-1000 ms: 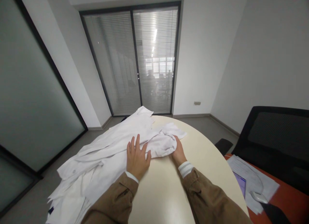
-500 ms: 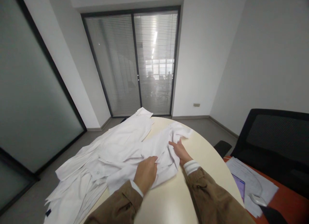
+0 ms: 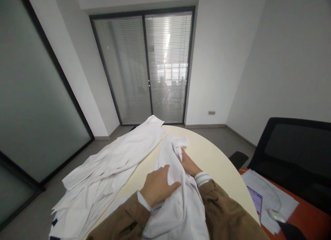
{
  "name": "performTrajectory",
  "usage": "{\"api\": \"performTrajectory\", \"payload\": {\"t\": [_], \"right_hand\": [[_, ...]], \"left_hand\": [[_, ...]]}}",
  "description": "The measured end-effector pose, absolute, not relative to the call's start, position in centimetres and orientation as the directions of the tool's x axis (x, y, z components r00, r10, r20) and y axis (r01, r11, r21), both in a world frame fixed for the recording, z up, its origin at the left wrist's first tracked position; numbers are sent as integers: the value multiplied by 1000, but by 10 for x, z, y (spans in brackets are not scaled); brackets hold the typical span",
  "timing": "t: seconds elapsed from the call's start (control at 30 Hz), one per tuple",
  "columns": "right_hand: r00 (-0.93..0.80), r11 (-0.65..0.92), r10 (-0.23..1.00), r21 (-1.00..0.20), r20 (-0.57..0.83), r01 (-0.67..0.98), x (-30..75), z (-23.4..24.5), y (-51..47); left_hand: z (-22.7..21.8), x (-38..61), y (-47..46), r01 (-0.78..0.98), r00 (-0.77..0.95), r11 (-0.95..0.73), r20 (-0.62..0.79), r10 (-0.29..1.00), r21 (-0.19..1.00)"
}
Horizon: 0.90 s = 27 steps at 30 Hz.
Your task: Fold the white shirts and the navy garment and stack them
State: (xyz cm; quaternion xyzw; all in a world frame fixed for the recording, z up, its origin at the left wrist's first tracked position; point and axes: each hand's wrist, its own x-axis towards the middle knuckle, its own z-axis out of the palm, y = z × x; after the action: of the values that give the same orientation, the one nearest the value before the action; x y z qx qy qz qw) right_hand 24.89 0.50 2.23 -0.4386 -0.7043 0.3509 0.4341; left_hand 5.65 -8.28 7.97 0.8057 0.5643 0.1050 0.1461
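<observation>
A rumpled white shirt (image 3: 178,202) lies lengthwise in front of me on the round cream table (image 3: 214,154), its near end running out of view at the bottom. My left hand (image 3: 159,186) rests on its left side, thumb and fingers apart, palm down. At the shirt's right edge, farther up, my right hand (image 3: 188,162) grips the fabric, and folds of cloth cover part of its fingers. To the left, a layered stack of white garments (image 3: 111,164) hangs over the table's edge.
A black mesh chair (image 3: 297,157) with an orange seat (image 3: 310,216) stands at the right. On it lie papers (image 3: 271,191), a phone (image 3: 255,200) and a small white device (image 3: 276,215). Glass doors with blinds (image 3: 165,68) are beyond the table.
The shirt has come off the stack toward the right and turned to lie lengthwise before me. My left hand has opened on the cloth; my right hand has shifted slightly left.
</observation>
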Motion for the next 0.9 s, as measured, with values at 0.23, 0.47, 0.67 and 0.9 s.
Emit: {"api": "performTrajectory", "payload": {"t": [0.23,0.47,0.67,0.9], "right_hand": [[-213,327,944,-812,253,484,265,13,18],[-68,202,975,-731,210,651,276,5,26],[81,103,973,-724,215,682,292,3,26],[301,9,907,-730,293,684,310,5,27]], "left_hand": [[47,51,-61,820,489,-491,88,868,294],[36,31,-36,680,297,-349,192,935,645],[19,-19,10,439,-218,-114,228,949,891],[19,-62,20,315,-402,-40,171,900,948]]}}
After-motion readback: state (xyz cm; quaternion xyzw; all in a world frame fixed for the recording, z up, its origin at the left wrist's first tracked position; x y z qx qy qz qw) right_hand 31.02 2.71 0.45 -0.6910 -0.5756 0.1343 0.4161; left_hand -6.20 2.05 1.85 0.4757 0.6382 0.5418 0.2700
